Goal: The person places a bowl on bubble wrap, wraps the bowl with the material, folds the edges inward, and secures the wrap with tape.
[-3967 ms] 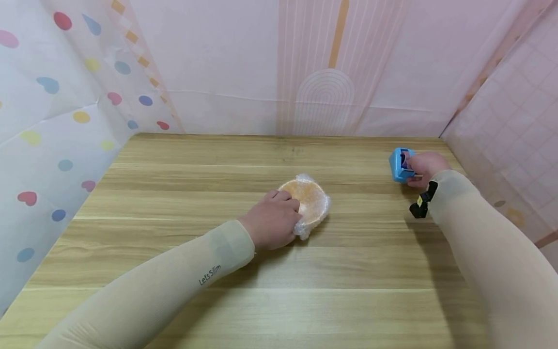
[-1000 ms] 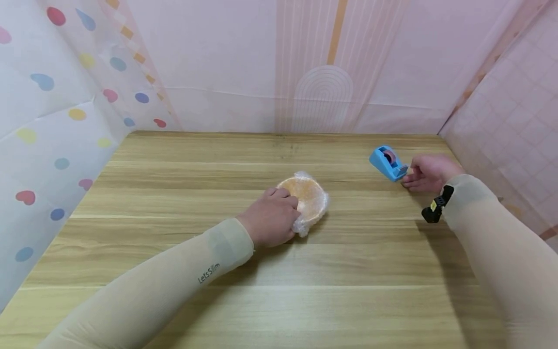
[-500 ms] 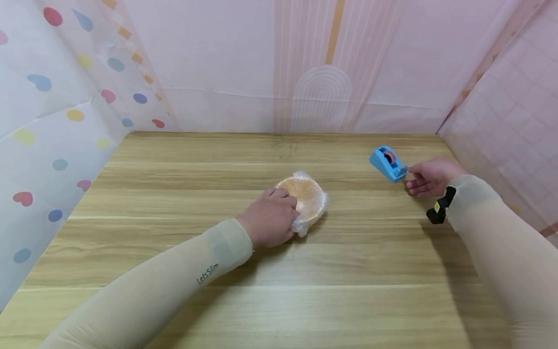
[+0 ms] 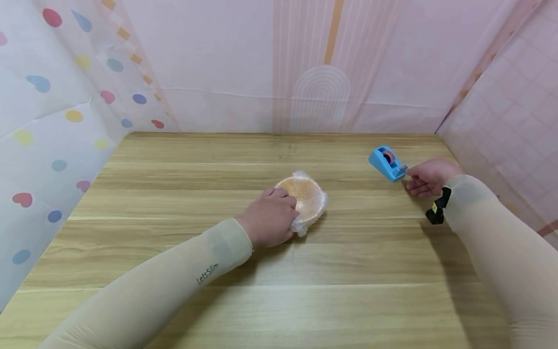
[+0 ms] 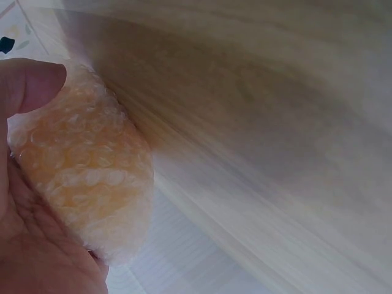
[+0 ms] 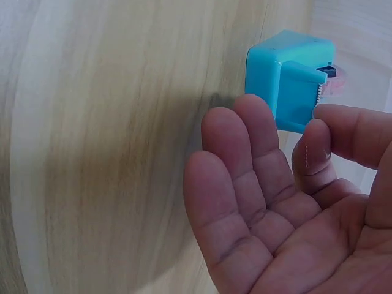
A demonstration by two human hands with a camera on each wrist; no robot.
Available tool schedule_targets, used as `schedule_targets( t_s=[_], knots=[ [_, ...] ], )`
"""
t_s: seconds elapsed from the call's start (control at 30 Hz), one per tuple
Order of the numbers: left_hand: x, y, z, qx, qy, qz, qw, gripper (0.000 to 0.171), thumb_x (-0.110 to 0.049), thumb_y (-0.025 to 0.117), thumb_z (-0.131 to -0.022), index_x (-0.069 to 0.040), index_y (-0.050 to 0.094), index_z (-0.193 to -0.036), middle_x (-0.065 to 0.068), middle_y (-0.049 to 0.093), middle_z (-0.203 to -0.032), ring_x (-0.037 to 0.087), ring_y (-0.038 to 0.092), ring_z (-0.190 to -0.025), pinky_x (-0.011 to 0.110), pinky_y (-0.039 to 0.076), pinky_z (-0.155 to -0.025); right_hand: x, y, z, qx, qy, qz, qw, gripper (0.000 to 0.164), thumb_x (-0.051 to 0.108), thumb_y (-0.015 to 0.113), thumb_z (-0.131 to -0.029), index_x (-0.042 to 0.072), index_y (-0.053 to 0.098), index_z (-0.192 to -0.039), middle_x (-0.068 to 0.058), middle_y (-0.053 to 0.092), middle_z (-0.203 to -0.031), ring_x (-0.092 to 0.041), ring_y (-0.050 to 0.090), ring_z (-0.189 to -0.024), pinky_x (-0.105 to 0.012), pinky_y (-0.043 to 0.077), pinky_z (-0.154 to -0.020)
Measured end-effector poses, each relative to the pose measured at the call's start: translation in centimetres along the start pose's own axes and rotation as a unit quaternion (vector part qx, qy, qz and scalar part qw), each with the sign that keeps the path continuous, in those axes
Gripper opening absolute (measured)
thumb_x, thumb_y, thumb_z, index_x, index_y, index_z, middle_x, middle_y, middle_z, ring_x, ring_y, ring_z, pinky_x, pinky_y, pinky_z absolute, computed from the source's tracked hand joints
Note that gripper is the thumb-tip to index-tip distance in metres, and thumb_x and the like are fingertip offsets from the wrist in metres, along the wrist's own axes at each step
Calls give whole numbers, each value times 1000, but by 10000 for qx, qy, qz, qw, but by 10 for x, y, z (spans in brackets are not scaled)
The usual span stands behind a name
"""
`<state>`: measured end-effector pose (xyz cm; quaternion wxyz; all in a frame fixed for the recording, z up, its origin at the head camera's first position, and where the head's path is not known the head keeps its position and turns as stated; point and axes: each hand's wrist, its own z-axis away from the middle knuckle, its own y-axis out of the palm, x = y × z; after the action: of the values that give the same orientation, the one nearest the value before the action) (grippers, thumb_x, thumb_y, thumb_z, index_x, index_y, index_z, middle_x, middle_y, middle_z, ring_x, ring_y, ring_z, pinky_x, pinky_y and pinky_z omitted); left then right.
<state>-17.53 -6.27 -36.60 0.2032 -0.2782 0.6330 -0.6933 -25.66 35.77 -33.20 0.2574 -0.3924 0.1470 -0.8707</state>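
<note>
My left hand grips the near left side of a round orange object in bubble wrap, which sits mid-table in the head view. In the left wrist view the thumb presses across the bubble-wrapped object and the palm lies behind it; the object's exact kind is blurred by the wrap. At the right, a blue tape dispenser stands angled, its cutter end toward my right hand. Thumb and forefinger pinch the tape end right at the toothed edge of the dispenser. The other fingers are extended.
A wood-grain table fills the lower view. Patterned cloth hangs along its back and both sides. A small black wrist camera is strapped under the right wrist.
Four seconds ago my right hand was on the dispenser; since then the dispenser has turned and shifted left, and the hand has drawn right to its cutter end. My left hand stays put.
</note>
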Motion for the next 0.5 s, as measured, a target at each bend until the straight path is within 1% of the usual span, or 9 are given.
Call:
schedule_targets(
  t_s=[0.27,0.5],
  knots=[
    [0,0,0,1,9,4,10000,17,-30,65,-96,-20,71,-85,-1,62,-94,25,55,-107,43,44,-102,0,2,2,-116,-68,218,9997,36,27,48,-110,-4,64,-106,4,74,-78,-13,70,-78,-33,59,-79],
    [0,0,0,0,-1,1,10000,17,-30,65,-96,-20,71,-85,-1,62,-94,25,55,-106,43,44,-102,1,3,3,-239,-87,370,9990,37,27,49,-110,-5,67,-105,4,73,-76,-14,70,-77,-32,59,-77]
  ],
)
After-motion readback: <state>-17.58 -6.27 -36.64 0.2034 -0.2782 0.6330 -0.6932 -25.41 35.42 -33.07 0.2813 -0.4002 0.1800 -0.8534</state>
